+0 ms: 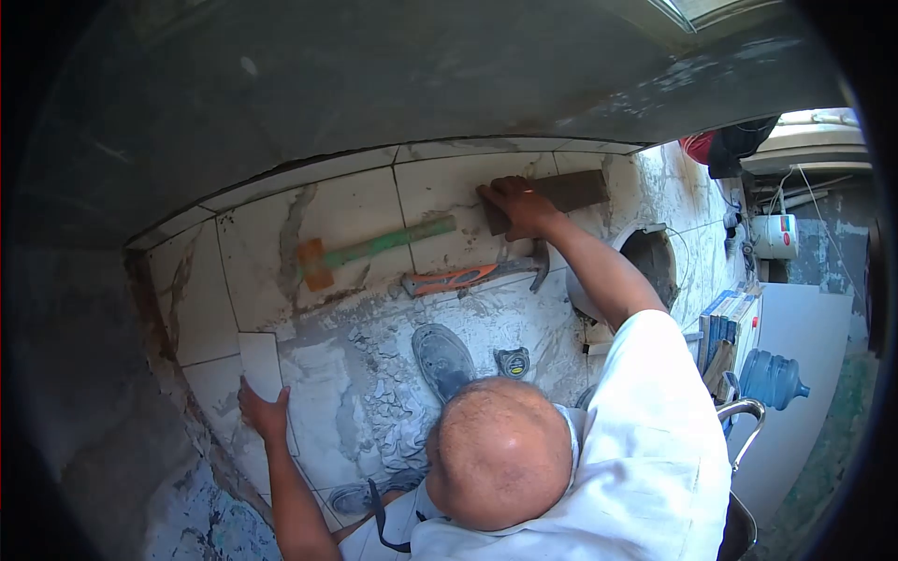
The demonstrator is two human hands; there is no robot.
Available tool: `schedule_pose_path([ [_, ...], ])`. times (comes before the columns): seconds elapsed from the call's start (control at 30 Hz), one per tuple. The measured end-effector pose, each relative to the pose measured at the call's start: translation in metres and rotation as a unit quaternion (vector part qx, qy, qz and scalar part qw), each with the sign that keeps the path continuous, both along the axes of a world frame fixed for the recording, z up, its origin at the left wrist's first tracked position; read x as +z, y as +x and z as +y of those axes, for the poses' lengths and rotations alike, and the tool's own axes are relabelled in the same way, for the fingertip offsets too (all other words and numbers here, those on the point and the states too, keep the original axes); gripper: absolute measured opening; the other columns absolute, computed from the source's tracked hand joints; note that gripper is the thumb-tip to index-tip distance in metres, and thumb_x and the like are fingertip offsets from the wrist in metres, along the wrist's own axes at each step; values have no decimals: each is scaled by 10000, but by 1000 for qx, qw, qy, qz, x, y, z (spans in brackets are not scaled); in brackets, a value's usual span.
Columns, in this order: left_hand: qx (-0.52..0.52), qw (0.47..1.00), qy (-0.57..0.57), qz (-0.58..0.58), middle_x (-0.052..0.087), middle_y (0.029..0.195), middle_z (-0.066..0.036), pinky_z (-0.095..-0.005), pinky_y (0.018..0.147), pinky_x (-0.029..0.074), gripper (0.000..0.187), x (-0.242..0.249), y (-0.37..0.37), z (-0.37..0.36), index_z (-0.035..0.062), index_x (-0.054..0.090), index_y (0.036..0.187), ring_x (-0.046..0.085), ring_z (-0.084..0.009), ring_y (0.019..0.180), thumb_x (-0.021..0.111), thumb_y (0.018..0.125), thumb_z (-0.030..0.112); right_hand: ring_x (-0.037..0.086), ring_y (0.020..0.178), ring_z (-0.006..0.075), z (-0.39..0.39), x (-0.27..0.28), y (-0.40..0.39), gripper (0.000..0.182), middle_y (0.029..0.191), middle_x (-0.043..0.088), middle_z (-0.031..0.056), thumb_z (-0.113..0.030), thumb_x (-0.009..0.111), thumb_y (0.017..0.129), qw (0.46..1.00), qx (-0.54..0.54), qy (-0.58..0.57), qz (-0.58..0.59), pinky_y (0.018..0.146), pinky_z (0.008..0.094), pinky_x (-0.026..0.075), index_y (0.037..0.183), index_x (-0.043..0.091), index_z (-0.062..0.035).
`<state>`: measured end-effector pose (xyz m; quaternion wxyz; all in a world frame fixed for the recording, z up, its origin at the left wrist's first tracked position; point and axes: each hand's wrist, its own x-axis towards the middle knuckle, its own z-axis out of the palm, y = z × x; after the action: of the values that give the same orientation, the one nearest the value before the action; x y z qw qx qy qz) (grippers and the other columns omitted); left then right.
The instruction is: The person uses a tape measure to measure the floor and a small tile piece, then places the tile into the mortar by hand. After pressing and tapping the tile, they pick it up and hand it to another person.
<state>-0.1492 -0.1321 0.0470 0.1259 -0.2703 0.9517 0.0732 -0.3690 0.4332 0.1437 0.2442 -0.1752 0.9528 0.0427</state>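
Observation:
My left hand (265, 411) is at the lower end of a narrow white tile strip (260, 360), with its thumb and fingers at opposite edges of the strip. My right hand (524, 208) grips the left end of a flat brown board (575, 191), which lies on the marbled tiles close to the wall. Left of that hand lies a mallet with a green handle (393, 240) and an orange head (315, 265). Just below the board is a hammer with an orange and black grip (458, 278), its curved metal end toward the right.
A tape measure (512, 363) sits beside a dusty shoe (443, 360). Cement rubble (398, 411) covers the floor at the left. A round opening (650, 262) is under my right forearm. At the right are a blue water bottle (772, 379), boxes (728, 318) and a white bucket (774, 237).

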Motion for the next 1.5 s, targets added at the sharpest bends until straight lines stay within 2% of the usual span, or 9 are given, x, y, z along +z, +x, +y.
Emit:
schedule_pose_path([
  [0.3, -52, 981, 128, 136, 262, 1467, -219, -589, 1079, 159, 1192, 30, -31, 34, 66, 274, 1441, 208, -379, 1381, 845, 508, 541, 413, 1252, 432, -90, 167, -9, 1097, 1321, 430, 269, -377, 700, 398, 974, 22, -224, 15, 1060, 418, 331, 1395, 390, -38],
  [0.4, -115, 949, 206, 212, 297, 1437, -212, -498, 1098, 220, 1209, 66, -62, 78, 43, 295, 1416, 251, -383, 1353, 851, 477, 562, 537, 992, 262, -129, 212, -19, 1143, 1101, 522, 169, -628, 671, 491, 889, 118, -443, 0, 903, 370, 409, 1326, 412, 110],
  [0.53, -204, 840, 352, 359, 285, 1433, -225, -487, 1106, 214, 1314, 141, -94, 137, 2, 208, 1434, 254, -393, 1349, 786, 475, 689, 541, 1000, 245, -205, 233, -15, 1167, 1122, 538, 157, -619, 743, 495, 781, 91, -613, -79, 854, 358, 432, 1346, 394, 99],
  [0.7, -199, 808, 411, 373, 275, 1426, -254, -479, 1106, 239, 1345, 230, -96, 133, -26, 137, 1444, 282, -389, 1339, 796, 503, 674, 540, 1099, 252, -287, 211, -8, 1047, 1230, 527, 175, -451, 735, 561, 618, 33, -744, -253, 890, 371, 470, 1387, 353, 66],
  [0.8, -110, 797, 474, 359, 356, 1373, -204, -462, 1058, 332, 1293, 246, -92, 103, -9, 153, 1446, 387, -341, 1275, 900, 493, 444, 561, 1068, 251, -339, 179, -14, 1029, 1208, 542, 166, -378, 735, 542, 526, 33, -788, -317, 884, 381, 496, 1398, 343, 38],
  [0.97, -32, 924, 323, 201, 386, 1349, -268, -442, 1021, 390, 1119, 238, -71, 64, -8, 222, 1421, 449, -402, 1217, 839, 542, 307, 533, 1107, 248, -392, 116, -3, 954, 1240, 515, 156, -295, 688, 590, 466, -29, -778, -420, 945, 395, 461, 1410, 319, 23],
  [1.1, 58, 937, 328, 103, 417, 1329, -260, -445, 1020, 389, 1083, 201, -44, 31, -4, 255, 1409, 445, -394, 1226, 839, 553, 310, 512, 1167, 258, -411, 37, 7, 1017, 1289, 493, 155, -313, 750, 631, 491, -21, -715, -497, 990, 395, 434, 1456, 243, -2],
  [1.27, 57, 990, 129, -16, 427, 1337, -233, -447, 1035, 371, 1050, 131, -8, -2, 44, 291, 1410, 429, -379, 1242, 844, 555, 298, 508, 1157, 218, -399, -43, 23, 946, 1259, 510, 142, -206, 821, 717, 690, 2, -582, -430, 969, 353, 439, 1460, 262, -30],
  [1.5, 19, 991, 123, -47, 427, 1337, -207, -436, 1031, 373, 1024, 59, 13, -24, 60, 299, 1411, 425, -381, 1235, 836, 564, 263, 603, 898, 249, -382, -99, 64, 566, 1034, 609, 147, -224, 746, 788, 806, 0, -524, -275, 797, 348, 502, 1279, 524, -49],
])
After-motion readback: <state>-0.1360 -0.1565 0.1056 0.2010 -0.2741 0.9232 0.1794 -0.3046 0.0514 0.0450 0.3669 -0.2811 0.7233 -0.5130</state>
